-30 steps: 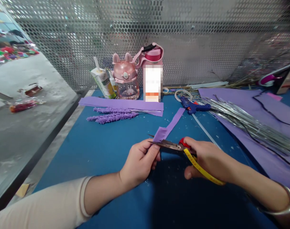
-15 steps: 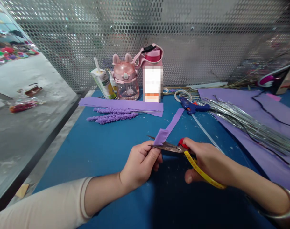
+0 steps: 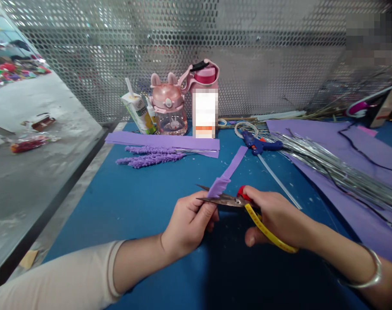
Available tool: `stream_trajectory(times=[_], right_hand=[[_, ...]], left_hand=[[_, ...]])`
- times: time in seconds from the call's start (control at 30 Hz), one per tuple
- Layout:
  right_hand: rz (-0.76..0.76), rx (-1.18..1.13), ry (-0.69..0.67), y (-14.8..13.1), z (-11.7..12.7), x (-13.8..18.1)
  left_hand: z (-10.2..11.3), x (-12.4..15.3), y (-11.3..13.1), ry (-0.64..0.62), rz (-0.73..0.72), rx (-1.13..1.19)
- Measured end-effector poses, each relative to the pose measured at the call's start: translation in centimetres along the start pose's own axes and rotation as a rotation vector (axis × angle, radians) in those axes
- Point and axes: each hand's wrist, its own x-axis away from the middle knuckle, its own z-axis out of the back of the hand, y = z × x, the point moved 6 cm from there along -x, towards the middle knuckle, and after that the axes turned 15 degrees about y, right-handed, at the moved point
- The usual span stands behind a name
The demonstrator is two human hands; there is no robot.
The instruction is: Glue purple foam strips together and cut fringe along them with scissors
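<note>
The left hand (image 3: 191, 224) pinches a fringed purple strip (image 3: 219, 186) while the right hand (image 3: 278, 215) clasps scissors (image 3: 228, 200) opened around it.

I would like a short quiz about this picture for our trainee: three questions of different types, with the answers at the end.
1. What does the right hand hold? A) the glue gun B) scissors C) the white carton
2. True or false: the left hand grips a pink bottle.
3. Fill in the gap: from the top of the white carton sticks out a ____.

Key: 1. B. 2. False; it pinches a purple strip. 3. straw.
</note>
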Motion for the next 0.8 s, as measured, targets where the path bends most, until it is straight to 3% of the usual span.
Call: stream_trajectory(times=[0.8], right_hand=[[-0.036,-0.044,-0.021,1.4,-1.1,-0.3]], left_hand=[[0.1,0.0,0.0,-0.001,-0.019,-0.052]])
